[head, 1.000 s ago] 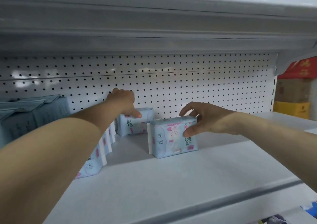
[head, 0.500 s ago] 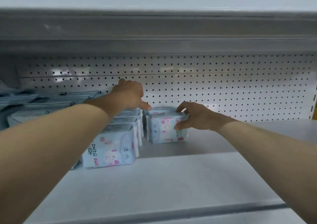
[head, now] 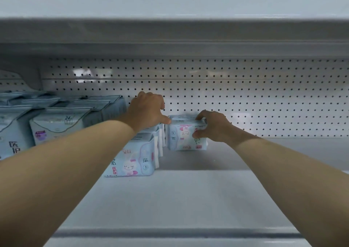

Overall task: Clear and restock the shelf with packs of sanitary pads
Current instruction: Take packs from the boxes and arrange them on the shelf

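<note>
A light-blue pack of sanitary pads [head: 180, 136] with a pink cartoon print stands near the back of the white shelf [head: 188, 195]. My right hand [head: 212, 126] grips its right end, thumb on the front and fingers over the top. My left hand [head: 146, 110] rests on top of a row of the same packs [head: 135, 161] just to the left, its thumb touching the held pack's upper left corner. The row runs from the pegboard toward me, and my left forearm hides part of it.
Grey-white packs [head: 56, 122] with dark trim fill the shelf's left side. A perforated back panel [head: 245, 95] closes the rear, and an upper shelf [head: 170, 20] overhangs. The shelf surface to the right of the held pack is bare up to the front lip [head: 179, 233].
My right hand has pushed the pack back and left, from mid-shelf to beside the row near the pegboard. My left hand stays on the row. The camera has shifted leftward.
</note>
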Action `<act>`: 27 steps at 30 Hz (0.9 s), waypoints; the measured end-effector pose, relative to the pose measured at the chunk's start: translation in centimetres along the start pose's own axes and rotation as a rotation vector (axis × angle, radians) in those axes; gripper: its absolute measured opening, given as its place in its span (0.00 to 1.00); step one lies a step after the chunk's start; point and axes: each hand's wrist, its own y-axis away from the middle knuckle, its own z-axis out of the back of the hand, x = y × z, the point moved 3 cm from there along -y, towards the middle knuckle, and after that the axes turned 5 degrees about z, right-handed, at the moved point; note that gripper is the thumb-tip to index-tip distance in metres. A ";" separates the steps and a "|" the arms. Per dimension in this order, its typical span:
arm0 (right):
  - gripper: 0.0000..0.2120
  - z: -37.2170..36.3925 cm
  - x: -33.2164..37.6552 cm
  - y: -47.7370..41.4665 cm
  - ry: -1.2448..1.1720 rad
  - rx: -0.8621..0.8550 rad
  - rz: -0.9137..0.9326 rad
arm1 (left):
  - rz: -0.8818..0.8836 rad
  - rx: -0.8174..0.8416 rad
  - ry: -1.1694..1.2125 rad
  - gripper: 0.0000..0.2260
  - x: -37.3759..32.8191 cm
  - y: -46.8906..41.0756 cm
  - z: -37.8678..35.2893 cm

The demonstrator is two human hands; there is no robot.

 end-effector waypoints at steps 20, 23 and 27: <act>0.34 10.6 -0.7 15.4 0.072 -0.002 -0.087 | 0.225 0.015 0.110 0.26 -10.1 14.3 2.8; 0.32 11.7 -0.7 20.2 0.041 -0.031 -0.116 | 0.223 0.059 0.161 0.29 -11.6 17.6 3.0; 0.30 12.7 -0.7 27.6 0.042 -0.017 -0.167 | 0.191 0.112 0.236 0.26 -13.9 23.3 3.6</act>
